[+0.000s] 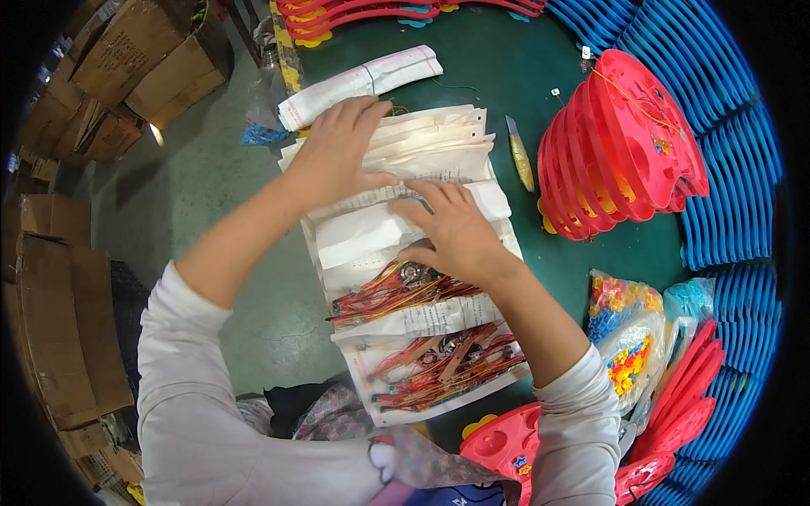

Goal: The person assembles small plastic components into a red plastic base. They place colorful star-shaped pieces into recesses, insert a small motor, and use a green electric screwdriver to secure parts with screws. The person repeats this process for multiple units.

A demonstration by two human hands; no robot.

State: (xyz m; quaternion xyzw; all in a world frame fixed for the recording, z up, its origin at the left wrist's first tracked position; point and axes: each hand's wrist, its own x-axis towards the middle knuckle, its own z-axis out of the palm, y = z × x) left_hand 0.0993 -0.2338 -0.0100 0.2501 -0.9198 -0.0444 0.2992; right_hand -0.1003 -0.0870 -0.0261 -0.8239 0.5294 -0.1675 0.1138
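Observation:
A stack of white printed paper sheets (396, 153) lies on the green table in front of me. My left hand (342, 152) is over the far part of the stack, fingers stretched out and thumb apart. My right hand (460, 228) is spread over a folded white paper flap (359, 238), thumb near a small round metal part. Below that flap lies a bunch of red and yellow wires (388, 295). A second wire bunch (447, 367) rests on the nearest sheet, beyond another paper fold. Whether the fingertips press on the paper is hard to see.
A rolled paper bundle (363, 84) and a yellow-handled utility knife (520, 156) lie farther off. Stacked red plastic shells (616, 152) stand at right, before rows of blue plastic parts (730, 185). Nearer are bags of small coloured pieces (629, 363). Cardboard boxes (67, 320) line the left.

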